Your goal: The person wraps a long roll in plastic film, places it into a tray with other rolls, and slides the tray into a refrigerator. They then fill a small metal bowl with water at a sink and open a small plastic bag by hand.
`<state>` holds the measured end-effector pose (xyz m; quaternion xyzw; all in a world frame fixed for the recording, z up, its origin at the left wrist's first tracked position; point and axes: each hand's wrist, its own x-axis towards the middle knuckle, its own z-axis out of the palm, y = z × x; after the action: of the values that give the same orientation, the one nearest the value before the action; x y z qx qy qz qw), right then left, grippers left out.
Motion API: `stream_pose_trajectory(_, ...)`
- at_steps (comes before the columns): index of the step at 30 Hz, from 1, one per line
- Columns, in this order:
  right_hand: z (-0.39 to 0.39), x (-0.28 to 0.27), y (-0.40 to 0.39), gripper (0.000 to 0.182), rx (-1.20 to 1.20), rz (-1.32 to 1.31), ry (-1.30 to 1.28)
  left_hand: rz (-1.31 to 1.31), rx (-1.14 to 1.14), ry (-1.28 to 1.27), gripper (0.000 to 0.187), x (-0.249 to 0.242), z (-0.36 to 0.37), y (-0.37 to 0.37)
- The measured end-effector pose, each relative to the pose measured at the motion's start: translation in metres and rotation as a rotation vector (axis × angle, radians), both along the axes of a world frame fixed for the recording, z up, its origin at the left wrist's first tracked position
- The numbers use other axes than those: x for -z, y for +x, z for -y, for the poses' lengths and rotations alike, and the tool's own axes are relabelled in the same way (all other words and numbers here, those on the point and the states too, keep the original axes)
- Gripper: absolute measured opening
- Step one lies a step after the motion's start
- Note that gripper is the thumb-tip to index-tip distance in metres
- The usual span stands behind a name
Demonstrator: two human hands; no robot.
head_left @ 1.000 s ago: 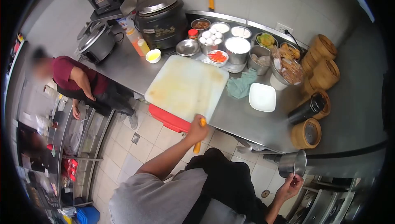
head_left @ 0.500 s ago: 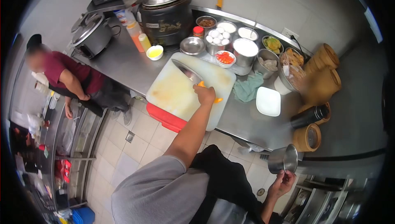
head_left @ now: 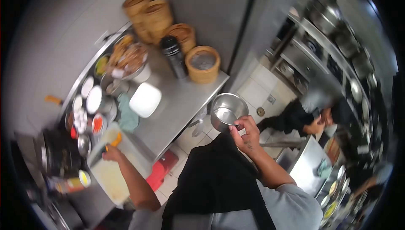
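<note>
My left hand is closed around the orange handle of a knife over the white cutting board. The knife's blade is blurred and partly hidden by my hand. In front of my body, my right hand grips the rim of a round steel container between thumb and fingers. Its mouth faces up toward me, and its inside looks bare. A green cloth lies beside the board, near a white square dish.
Along the wall sit a bowl of eggs, a bowl of chopped red pieces and a large dark pot. Bamboo steamers and a black bottle stand at the counter's end. Another person is at the right.
My view has swung to the right, bringing another person and shelves into sight. The steel container is now raised in front of me. My left hand still holds the knife at the board.
</note>
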<state>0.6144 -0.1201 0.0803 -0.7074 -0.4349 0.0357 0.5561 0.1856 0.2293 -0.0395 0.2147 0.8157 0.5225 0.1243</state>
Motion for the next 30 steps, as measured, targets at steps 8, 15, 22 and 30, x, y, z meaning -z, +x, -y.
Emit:
stream_pose_trajectory(8,0.048,0.019,0.1,0.025,0.237,0.377,-0.075,0.011,1.528,0.346,0.024,-0.064,0.146,0.278)
stream_pose_trajectory(15,0.088,0.022,0.187,0.016,0.386,-0.14,-0.087,-0.244,2.471,-0.367,0.041,-0.066,0.184,0.449)
stream_pose_trajectory(22,0.122,0.049,0.253,0.017,0.414,-0.181,-0.257,-0.315,2.548,-0.565,0.047,-0.057,0.186,0.562)
stream_pose_trajectory(30,0.119,0.053,0.369,0.015,0.578,-0.2,-0.272,-0.288,2.355,-0.239,0.043,-0.061,0.182,0.687)
